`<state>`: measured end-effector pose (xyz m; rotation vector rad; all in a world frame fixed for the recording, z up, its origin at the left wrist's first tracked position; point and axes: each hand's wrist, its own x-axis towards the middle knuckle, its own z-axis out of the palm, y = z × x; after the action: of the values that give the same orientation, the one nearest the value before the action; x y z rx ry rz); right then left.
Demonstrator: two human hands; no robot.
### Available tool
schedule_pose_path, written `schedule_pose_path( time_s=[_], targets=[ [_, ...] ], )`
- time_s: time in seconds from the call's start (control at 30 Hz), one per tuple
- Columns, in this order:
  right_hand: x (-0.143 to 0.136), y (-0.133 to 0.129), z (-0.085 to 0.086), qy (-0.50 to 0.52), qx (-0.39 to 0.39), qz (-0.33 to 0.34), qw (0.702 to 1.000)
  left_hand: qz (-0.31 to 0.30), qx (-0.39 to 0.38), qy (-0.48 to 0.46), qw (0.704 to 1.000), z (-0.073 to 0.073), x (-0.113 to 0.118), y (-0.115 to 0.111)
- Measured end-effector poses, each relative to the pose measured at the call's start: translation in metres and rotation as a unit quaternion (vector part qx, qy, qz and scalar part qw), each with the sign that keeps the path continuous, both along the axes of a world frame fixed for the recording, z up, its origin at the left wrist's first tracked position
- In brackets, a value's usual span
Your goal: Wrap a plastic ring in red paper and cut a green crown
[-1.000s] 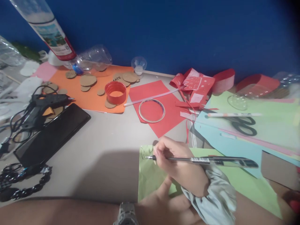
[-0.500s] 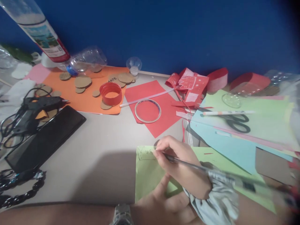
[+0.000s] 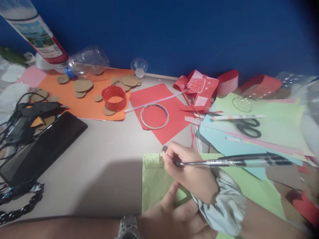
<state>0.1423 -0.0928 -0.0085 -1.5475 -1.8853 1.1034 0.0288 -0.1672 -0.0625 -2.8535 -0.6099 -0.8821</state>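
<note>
My right hand [image 3: 188, 169] is closed around a clear pen [image 3: 224, 162], its tip end near the top edge of a green sheet of paper [image 3: 153, 189]. At the sheet's top left corner is a small dark zigzag drawing [image 3: 151, 161] inside a box-like outline. Below, my left hand [image 3: 176, 212] lies flat on the same sheet with fingers spread, partly under the right forearm. A grey scrunchie [image 3: 221, 205] circles my right wrist, and a metal watch [image 3: 129, 227] is on the left one.
Beyond the sheet lie a red paper [image 3: 174, 124], a tape ring [image 3: 154, 116] and a red tape roll [image 3: 114, 98]. Left are a phone [image 3: 47, 146], a glue gun [image 3: 30, 114] and a beaded bracelet [image 3: 27, 209]. Scissors [image 3: 249, 128] and a marker [image 3: 239, 117] rest on papers at right.
The pen's far end has swung upward, so the pen lies closer to level. More zigzag line shows in the drawing. The whole view has shifted slightly; my left hand stays on the sheet.
</note>
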Motion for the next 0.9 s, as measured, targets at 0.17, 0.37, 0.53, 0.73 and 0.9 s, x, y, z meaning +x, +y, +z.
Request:
schedule_pose_path(
  time_s=[0.17, 0.37, 0.53, 0.73, 0.9],
  targets=[
    [0.0003, -0.0004, -0.0005, -0.003, 0.008, -0.006, 1.000, -0.012, -0.010, -0.011, 1.000, 0.0044, -0.0018, 0.0027],
    [0.0040, -0.0001, -0.0027, 0.021, -0.001, 0.019, 1.000, -0.020, -0.010, 0.016, 1.000, 0.0059, -0.0031, 0.0026],
    [0.0029, -0.0009, -0.0026, -0.011, 0.006, 0.020, 1.000, -0.019, -0.007, 0.003, 1.000, 0.0035, -0.0016, 0.0013],
    [0.0018, -0.0001, -0.0007, -0.016, 0.014, 0.029, 0.999, -0.026, -0.008, 0.014, 1.000, 0.0019, -0.0038, 0.0012],
    [0.0075, -0.0003, -0.0002, 0.044, 0.004, 0.017, 0.999, -0.040, 0.005, 0.039, 0.998, 0.0045, -0.0056, 0.0032]
  ],
)
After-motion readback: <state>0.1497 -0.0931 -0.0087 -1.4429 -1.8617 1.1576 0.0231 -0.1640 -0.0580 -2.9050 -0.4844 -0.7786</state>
